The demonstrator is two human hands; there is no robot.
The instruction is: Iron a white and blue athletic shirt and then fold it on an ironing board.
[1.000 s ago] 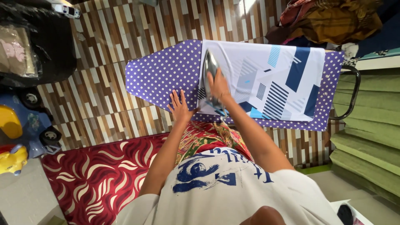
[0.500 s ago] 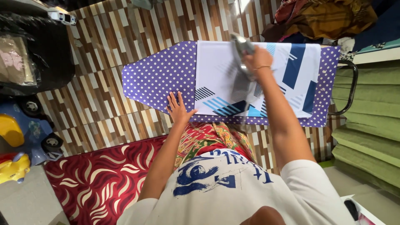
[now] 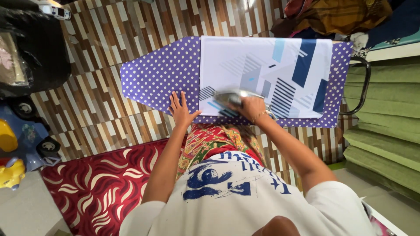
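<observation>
A purple ironing board [image 3: 153,76] with white dots carries a white cloth [image 3: 245,57] printed with blue and grey shapes. My right hand [image 3: 251,107] grips a silver iron [image 3: 229,97] that lies sideways, nose to the left, on the cloth's near edge. My left hand [image 3: 180,109] rests flat, fingers spread, on the board's near edge just left of the cloth.
A red patterned rug [image 3: 98,179] lies below the board on a striped tile floor [image 3: 109,30]. Blue and yellow toy cars [image 3: 19,140] stand at the left, a black bag [image 3: 30,48] above them. Green cushions [image 3: 385,131] are stacked right; crumpled clothes [image 3: 341,15] lie top right.
The iron swung from the cloth's left edge up to its far middle, then back down to the near edge, now turned sideways. My left hand stayed on the board.
</observation>
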